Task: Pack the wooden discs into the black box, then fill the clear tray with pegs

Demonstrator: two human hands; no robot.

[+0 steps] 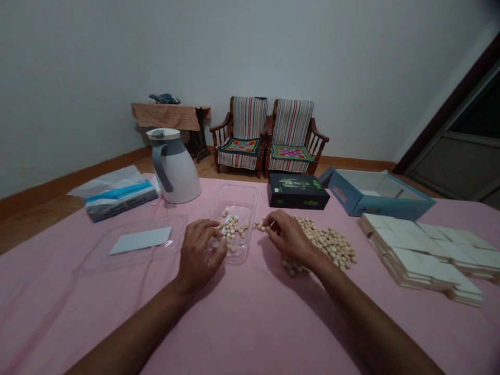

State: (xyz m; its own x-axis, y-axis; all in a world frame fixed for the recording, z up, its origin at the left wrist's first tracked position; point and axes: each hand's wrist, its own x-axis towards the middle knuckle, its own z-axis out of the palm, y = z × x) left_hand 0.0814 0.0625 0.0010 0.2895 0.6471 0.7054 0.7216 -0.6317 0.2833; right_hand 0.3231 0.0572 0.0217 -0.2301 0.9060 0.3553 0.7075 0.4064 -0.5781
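Observation:
My left hand [201, 252] is at the near left side of a clear plastic container [253, 200], its fingers and thumb closed over the wall. Inside lie several small round wooden pieces [232, 228] and something white partly under them. My right hand [288, 234] is just right of the container, fingers curled and pinched at a few wooden pieces [259, 226] by the fingertips. Under and beyond that hand spreads a pile of the same pieces [334, 246], partly hidden by the wrist.
A clear lid [94, 260] with a white card [141, 240] lies left. Behind stand a tissue pack [121, 200], a white-grey jug [182, 174], a black box [297, 191] and a blue open box [385, 204]. Stacked wooden squares [422, 250] occupy the right of the pink-covered table [250, 323].

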